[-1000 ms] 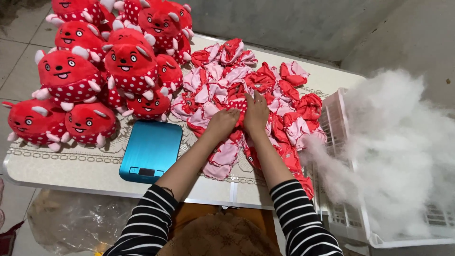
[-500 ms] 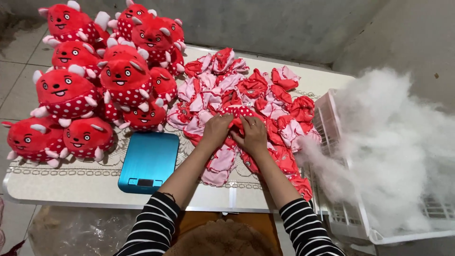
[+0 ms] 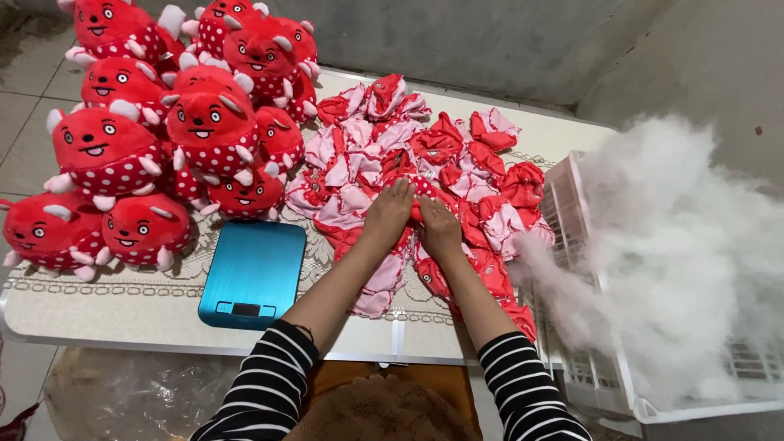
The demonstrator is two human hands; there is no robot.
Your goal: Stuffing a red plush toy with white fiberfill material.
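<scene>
White stuffing fibre (image 3: 694,253) is the biggest thing in view, a loose cloud at three o'clock that billows over a pale slatted crate (image 3: 588,367) beside the table. The table (image 3: 122,306), covered in a cream lace-patterned cloth, fills the middle. At ten o'clock on it stands a heap of stuffed red toys (image 3: 163,131) with white dots, small white horns and printed eyes and mouths; judging by their plump shape, these are the finished ones. At twelve to one o'clock lies a flat spread of unstuffed red-and-pink skins (image 3: 425,163), limp and crumpled, so a good share of the work looks to be left, perhaps about as many skins as filled toys, though the overlapping skins cannot be counted. A turquoise kitchen scale (image 3: 253,273) sits at seven o'clock, with nothing on its plate.

Both forearms in black-and-white striped sleeves reach from six o'clock toward the centre. The left hand (image 3: 390,214) lies palm down on the skins, its fingers stretched forward and close together, pressing rather than grasping. The right hand (image 3: 439,229) sits just beside it, touching it, with its fingers curled down into a red skin (image 3: 425,214) at the centre of the spread; it appears to pinch the fabric, though the grip is partly hidden.
</scene>
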